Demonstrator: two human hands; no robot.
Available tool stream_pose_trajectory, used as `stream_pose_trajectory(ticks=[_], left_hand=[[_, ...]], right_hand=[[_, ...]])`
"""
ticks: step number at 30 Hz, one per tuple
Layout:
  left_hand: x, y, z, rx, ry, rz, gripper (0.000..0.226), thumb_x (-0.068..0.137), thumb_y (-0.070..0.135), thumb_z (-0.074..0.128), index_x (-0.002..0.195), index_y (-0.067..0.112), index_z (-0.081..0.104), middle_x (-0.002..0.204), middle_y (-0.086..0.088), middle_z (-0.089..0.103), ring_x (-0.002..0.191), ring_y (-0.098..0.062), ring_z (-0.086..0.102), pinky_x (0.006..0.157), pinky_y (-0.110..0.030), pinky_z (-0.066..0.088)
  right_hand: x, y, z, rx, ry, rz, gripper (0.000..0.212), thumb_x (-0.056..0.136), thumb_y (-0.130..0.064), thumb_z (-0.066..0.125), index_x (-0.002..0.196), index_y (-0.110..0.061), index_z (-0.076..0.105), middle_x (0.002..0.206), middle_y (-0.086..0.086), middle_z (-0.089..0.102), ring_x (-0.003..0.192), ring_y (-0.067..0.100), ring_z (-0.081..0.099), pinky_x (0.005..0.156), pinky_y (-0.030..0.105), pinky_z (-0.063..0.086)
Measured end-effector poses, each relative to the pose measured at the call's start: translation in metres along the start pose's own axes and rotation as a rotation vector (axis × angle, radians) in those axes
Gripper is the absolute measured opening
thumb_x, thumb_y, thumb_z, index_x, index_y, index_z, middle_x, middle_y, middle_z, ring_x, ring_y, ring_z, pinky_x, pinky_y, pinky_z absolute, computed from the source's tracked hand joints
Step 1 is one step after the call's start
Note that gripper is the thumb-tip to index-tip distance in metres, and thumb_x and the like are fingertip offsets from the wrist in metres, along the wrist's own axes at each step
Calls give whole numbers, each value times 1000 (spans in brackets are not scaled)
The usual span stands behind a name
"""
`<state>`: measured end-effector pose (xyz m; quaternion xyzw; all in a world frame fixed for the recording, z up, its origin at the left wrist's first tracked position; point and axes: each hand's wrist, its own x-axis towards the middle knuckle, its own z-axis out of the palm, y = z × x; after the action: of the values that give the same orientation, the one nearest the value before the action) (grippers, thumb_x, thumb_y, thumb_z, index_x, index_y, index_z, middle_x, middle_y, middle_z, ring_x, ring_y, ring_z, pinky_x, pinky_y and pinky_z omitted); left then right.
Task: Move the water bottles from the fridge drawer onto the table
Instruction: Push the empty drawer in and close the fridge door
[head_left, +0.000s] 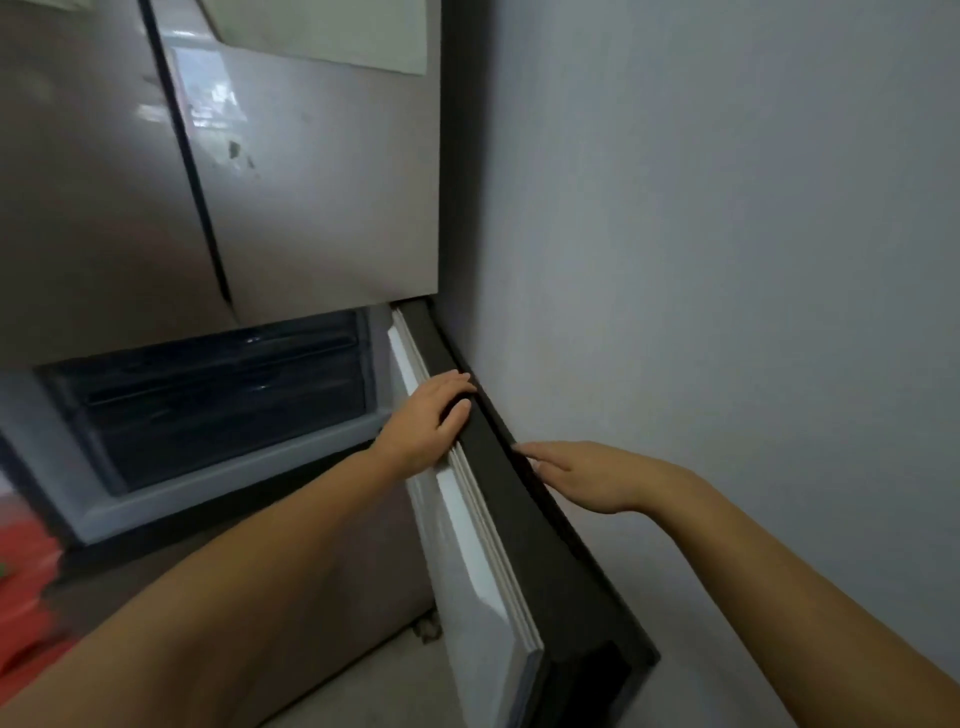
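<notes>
Scene: person at a beige fridge (311, 208) standing next to a grey wall (727, 260); camera tilted, somewhat blurred.
Fridge upper doors: two, closed, dark seam between them; pale sheet (322, 31) stuck on the right one near the top.
Lower door (519, 519): swung open toward the wall, dark outer edge facing up, white inner liner and gasket facing the compartment.
Fridge drawer (218, 400): dark, translucent, sits inside the open lower compartment, pushed in; ribbed front visible.
Water bottles: cannot tell, nothing recognisable as a bottle through the dark drawer front.
Table: not in view.
Left hand (426, 421): on the top edge of the lower door, palm on the white inner side, fingers close together and bent over the dark edge, thumb lying along it; reads as a loose hold on the door edge.
Right hand (587, 475): fingers straight and together, flat against the dark outer face of the lower door, on the wall side; palm down, nothing held.
Hands relative: near each other, apart, door edge between them.
Forearms: both bare, reaching in from the bottom of the view.
Floor (395, 670): pale, below the door.
Red item (26, 597): bottom left, blurred, cannot tell what it is.
</notes>
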<state>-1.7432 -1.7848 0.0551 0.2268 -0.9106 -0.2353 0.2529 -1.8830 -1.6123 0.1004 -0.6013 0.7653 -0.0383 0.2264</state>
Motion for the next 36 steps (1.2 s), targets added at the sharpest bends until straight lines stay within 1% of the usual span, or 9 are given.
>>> stream_pose_trajectory(ticks=[4, 7, 11, 13, 17, 20, 22, 30, 36], left_hand=[[-46, -12, -47, -23, -86, -141, 43, 101, 23, 41, 144, 17, 41, 155, 3, 31, 145, -10, 20, 113, -20, 13], [-88, -21, -89, 20, -150, -262, 47, 102, 25, 39, 148, 20, 33, 158, 7, 23, 145, -10, 21, 114, -21, 14], [-128, -31, -138, 242, -248, -322, 49, 101, 25, 39, 149, 17, 29, 159, 5, 21, 147, -9, 15, 118, -26, 11], [-145, -32, -151, 428, -285, -355, 49, 101, 25, 39, 148, 13, 31, 159, -1, 21, 147, -15, 18, 120, -32, 18], [-175, -38, -141, 700, -231, -470, 41, 97, 16, 43, 136, 6, 47, 140, -12, 45, 130, -28, 43, 106, -37, 39], [-183, -64, -132, 718, -134, -611, 62, 97, 20, 43, 151, 6, 16, 152, -14, 29, 140, -29, 29, 115, -40, 25], [-176, -87, -137, 764, -98, -676, 71, 96, 23, 45, 152, 7, 6, 156, -13, 21, 144, -28, 21, 118, -44, 16], [-130, -187, -172, 938, -50, -797, 78, 91, 27, 52, 150, 4, 6, 153, -14, 22, 143, -31, 18, 121, -45, 6], [-112, -245, -187, 930, 14, -814, 83, 89, 27, 47, 151, 6, -4, 159, -14, 5, 148, -30, -1, 122, -43, -4]], right_hand=[[27, -45, 38, -54, 111, -133, 49, 105, -30, 26, 153, -30, 16, 162, -4, 2, 150, 17, 0, 122, 40, 9], [51, -83, 60, -97, 169, -196, 52, 103, -25, 30, 152, -33, 14, 162, -8, 1, 150, 16, -5, 121, 50, 9], [79, -136, 86, -99, 210, -211, 66, 99, -12, 36, 154, -30, 5, 162, -7, -7, 149, 15, -9, 119, 52, 2], [93, -160, 96, -103, 232, -222, 71, 97, -8, 37, 154, -29, 1, 162, -4, -11, 149, 15, -11, 118, 51, 0], [125, -196, 98, -153, 249, -263, 72, 96, -11, 41, 154, -25, 2, 162, -1, -7, 150, 19, -8, 119, 50, 4], [151, -210, 93, -217, 285, -313, 72, 95, -15, 44, 154, -23, 4, 162, -2, 0, 150, 21, -4, 120, 50, 6], [171, -218, 90, -249, 284, -334, 72, 95, -16, 45, 154, -23, 4, 162, -3, 1, 150, 21, -4, 120, 50, 4], [256, -257, 83, -282, 289, -431, 74, 97, -19, 45, 155, -19, -2, 162, -6, -3, 150, 20, -5, 121, 48, 6], [303, -260, 73, -330, 303, -513, 78, 96, -17, 45, 154, -20, -7, 161, -8, -12, 149, 18, -10, 120, 51, 5]])
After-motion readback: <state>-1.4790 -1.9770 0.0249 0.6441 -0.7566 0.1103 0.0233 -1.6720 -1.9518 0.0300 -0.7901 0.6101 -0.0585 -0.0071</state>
